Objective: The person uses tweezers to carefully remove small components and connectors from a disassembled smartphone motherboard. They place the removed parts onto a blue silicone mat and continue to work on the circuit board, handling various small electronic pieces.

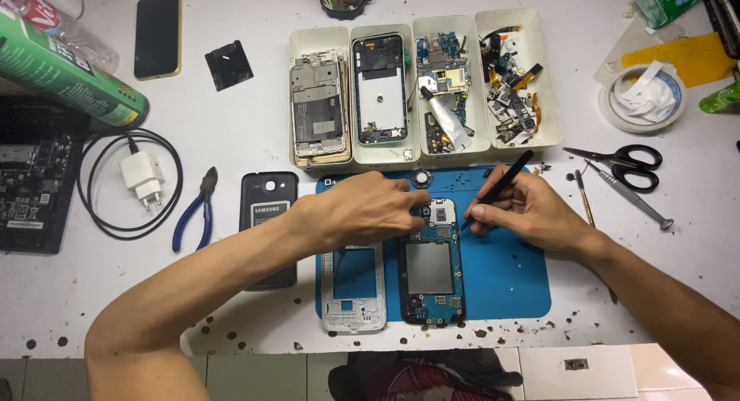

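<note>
An opened phone body (431, 270) with its blue circuit board and metal shield exposed lies on a blue work mat (505, 281). My left hand (362, 208) rests its fingertips on the phone's top end near the camera module. My right hand (528, 212) holds a thin black pry tool (501, 185) like a pen, its tip touching the phone's upper right edge. A white phone frame (353, 285) lies to the left of the phone on the mat. A dark back cover (268, 216) lies beside the mat, partly under my left forearm.
Four white trays (422, 89) of phone parts stand behind the mat. Black scissors (628, 161) and metal tools (636, 197) lie to the right, a tape roll (644, 97) beyond them. Blue pliers (196, 208), a white charger (142, 177), a black phone (157, 36) and a green can (65, 73) are on the left.
</note>
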